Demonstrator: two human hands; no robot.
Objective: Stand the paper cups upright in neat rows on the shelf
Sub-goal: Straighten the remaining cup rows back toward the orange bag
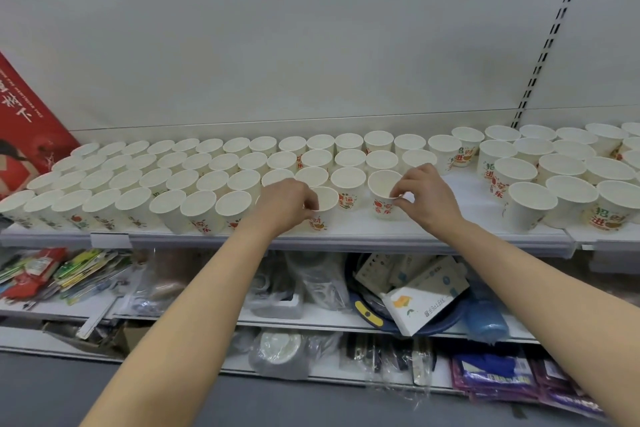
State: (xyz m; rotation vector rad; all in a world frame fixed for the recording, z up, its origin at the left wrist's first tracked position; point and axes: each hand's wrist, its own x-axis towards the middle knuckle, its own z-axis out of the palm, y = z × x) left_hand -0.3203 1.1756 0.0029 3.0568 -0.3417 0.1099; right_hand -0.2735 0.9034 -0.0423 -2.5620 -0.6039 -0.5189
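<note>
Where the rows of white paper cups (pixel 194 180) end on the white shelf (pixel 433 232), two upright printed cups stand at the front of the block, each with a hand on its rim. The front-row cup (pixel 323 210) stands last in the nearest row, and the left hand (pixel 287 204) pinches its near-left rim with curled fingers. One place to the right and slightly further back, the second cup (pixel 384 192) stands apart from the row ends, a gap of bare shelf around its right side; the right hand (pixel 427 198) pinches its right rim between thumb and fingertips. The hands are apart, one cup each, both forearms reaching up from below. Beyond the gap, a looser group of cups (pixel 554 170) stands upright on the right part of the shelf. A red poster (pixel 24 121) leans at the far left behind the rows. Below, a lower shelf (pixel 311 317) holds packets (pixel 52 274), plastic-wrapped goods and a white box (pixel 420 302).
</note>
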